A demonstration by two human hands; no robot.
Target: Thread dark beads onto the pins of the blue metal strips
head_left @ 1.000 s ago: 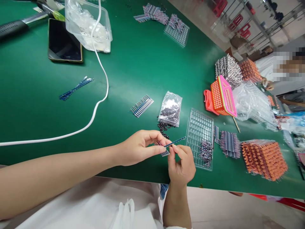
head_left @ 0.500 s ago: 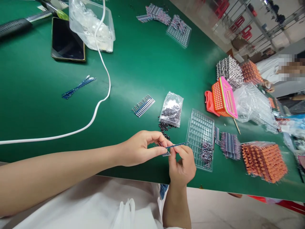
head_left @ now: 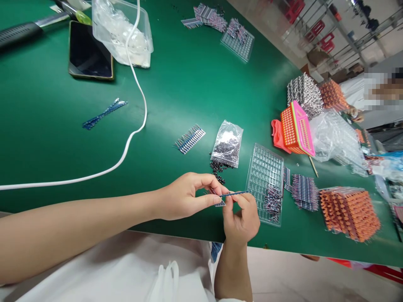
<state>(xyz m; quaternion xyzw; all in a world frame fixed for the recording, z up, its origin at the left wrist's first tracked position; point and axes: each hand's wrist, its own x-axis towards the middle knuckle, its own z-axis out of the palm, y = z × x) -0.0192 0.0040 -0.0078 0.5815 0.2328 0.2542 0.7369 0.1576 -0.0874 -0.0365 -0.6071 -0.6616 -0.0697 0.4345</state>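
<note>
My left hand (head_left: 189, 196) pinches a thin blue strip (head_left: 235, 193) between thumb and fingertips. A small pale, gridded piece (head_left: 220, 204) shows just under those fingertips. Close against it, my right hand (head_left: 242, 219) is closed with thumb and index finger together at the strip; whether a tiny part sits between them is too small to tell. Beyond the hands, small dark beads (head_left: 218, 170) spill from a clear plastic bag (head_left: 227, 144). A clear compartment tray (head_left: 262, 167) lies to the right, with a pile of small wired parts (head_left: 273, 203) on its near end.
On the green table (head_left: 176, 92) lie a row of wired pieces (head_left: 190, 139), blue strips (head_left: 105, 114), a phone (head_left: 90, 50), a plastic tub (head_left: 146, 42) and a white cable (head_left: 126, 149). Right stand an orange-pink basket (head_left: 289, 128) and orange stacks (head_left: 349, 214). Another person's hand (head_left: 355, 113) shows far right.
The blue strip's free end has dipped slightly, so it lies flatter. Both hands stay in nearly the same place.
</note>
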